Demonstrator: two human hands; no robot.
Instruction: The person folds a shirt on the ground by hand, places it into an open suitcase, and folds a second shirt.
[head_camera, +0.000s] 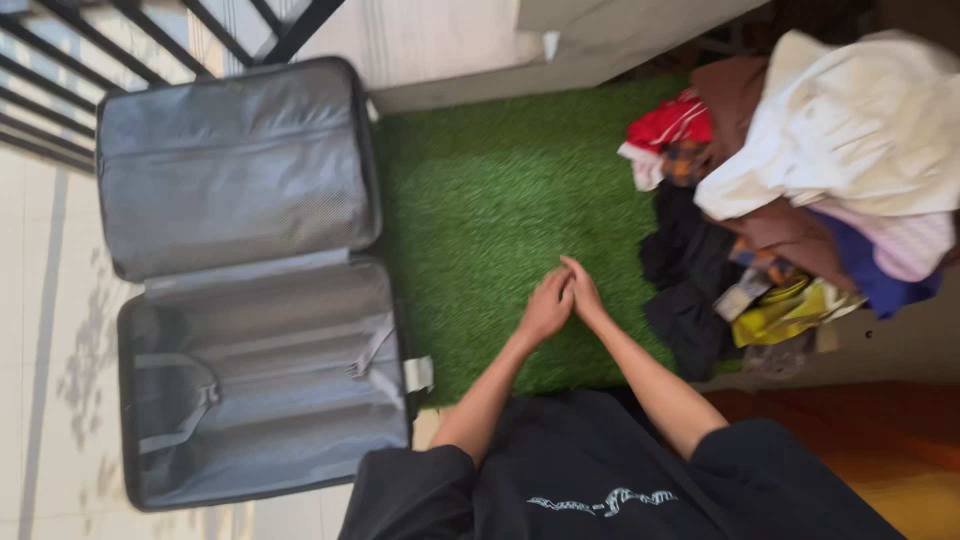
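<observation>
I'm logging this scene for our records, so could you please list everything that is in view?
suitcase: one, grey lining, lying open and empty on the left.
green mat: one, grass-like, middle of the floor.
pile of clothes: one, white, brown, red, black, yellow and blue, on the right.
railing: one, dark bars, top left.
tiled floor: pale, under the suitcase.
left hand: bare, on the mat, touching the other hand.
right hand: bare, on the mat, nearer the clothes.

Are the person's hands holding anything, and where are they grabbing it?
Nothing is held. The left hand and right hand rest together, fingers touching, on the green mat, between the open suitcase and the clothes pile.
</observation>
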